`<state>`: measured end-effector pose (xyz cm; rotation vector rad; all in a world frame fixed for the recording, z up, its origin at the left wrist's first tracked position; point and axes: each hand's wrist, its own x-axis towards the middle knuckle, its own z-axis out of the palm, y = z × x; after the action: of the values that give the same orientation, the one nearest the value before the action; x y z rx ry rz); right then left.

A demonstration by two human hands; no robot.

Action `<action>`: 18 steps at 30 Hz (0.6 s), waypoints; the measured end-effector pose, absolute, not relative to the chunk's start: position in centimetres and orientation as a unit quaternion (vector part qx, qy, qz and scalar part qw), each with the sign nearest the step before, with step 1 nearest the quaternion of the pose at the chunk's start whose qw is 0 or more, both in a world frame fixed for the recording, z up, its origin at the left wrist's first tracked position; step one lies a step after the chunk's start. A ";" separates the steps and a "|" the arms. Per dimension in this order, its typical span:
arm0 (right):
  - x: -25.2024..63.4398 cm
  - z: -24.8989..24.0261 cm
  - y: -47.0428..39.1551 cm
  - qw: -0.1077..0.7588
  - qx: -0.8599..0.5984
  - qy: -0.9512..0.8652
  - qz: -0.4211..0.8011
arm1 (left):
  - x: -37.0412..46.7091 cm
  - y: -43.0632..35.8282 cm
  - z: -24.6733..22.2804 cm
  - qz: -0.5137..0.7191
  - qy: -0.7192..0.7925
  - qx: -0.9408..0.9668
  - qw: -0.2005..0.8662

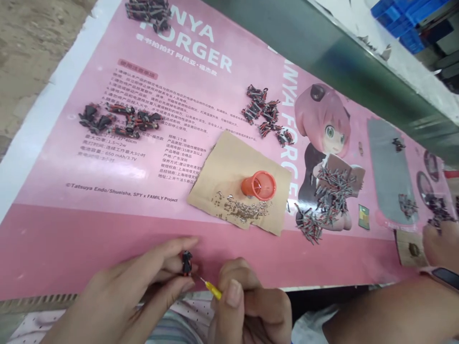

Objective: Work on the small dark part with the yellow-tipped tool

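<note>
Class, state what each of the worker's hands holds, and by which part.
Left hand pinches a small black-and-red part by its sides; right hand grips a yellow-handled tool by its handle.

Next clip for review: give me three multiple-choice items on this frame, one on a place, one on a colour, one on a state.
1. Where does the orange cap lie?
A. on the brown cardboard piece
B. in the left hand
C. on the bare floor

2. What colour is the handle of the small screwdriver in the right hand?
A. blue
B. yellow
C. white

3. What is the left hand doing?
A. lying flat and open
B. resting on the screws
C. pinching a small black part

Answers: 1 A, the cap sits on the cardboard above the loose screws; 2 B, a yellow handle shows at the fingers; 3 C, thumb and fingers close on the part.
</note>
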<state>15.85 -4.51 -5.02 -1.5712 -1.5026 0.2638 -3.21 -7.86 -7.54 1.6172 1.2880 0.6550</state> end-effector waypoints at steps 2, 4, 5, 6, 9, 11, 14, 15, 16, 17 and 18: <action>15.5 -5.3 -5.2 0.468 -0.635 -0.602 0.129 | -3.0 -8.5 -7.8 0.247 0.569 0.641 0.452; 14.9 -5.6 -6.0 0.479 -0.629 -0.592 0.155 | -2.9 -9.2 -8.0 0.237 0.600 0.627 0.436; 14.6 -5.9 -6.5 0.484 -0.627 -0.588 0.165 | -2.9 -9.4 -8.1 0.235 0.608 0.624 0.432; 14.1 -6.1 -7.0 0.490 -0.624 -0.583 0.173 | -2.9 -9.6 -8.2 0.235 0.613 0.621 0.428; 12.7 -6.9 -8.5 0.524 -0.616 -0.562 0.174 | -2.9 -9.9 -8.3 0.234 0.622 0.612 0.428; 11.8 -7.3 -9.2 0.563 -0.615 -0.533 0.144 | -2.9 -9.9 -8.3 0.234 0.626 0.605 0.434; 10.9 -7.7 -9.7 0.592 -0.619 -0.504 0.109 | -3.0 -9.9 -8.3 0.234 0.631 0.592 0.443; 10.7 -7.7 -9.7 0.592 -0.620 -0.503 0.108 | -3.1 -9.9 -8.3 0.234 0.633 0.587 0.446; 10.6 -7.7 -9.7 0.591 -0.621 -0.504 0.110 | -3.1 -9.9 -8.3 0.235 0.636 0.583 0.449; 10.5 -7.7 -9.7 0.590 -0.621 -0.503 0.113 | -3.1 -9.9 -8.3 0.235 0.638 0.578 0.452; 10.5 -7.7 -9.7 0.593 -0.621 -0.500 0.116 | -3.2 -9.9 -8.2 0.236 0.639 0.574 0.454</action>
<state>10.54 -9.66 -7.65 -1.4426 -1.1618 0.2695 -3.17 -9.91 -8.23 1.4166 1.5780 0.5815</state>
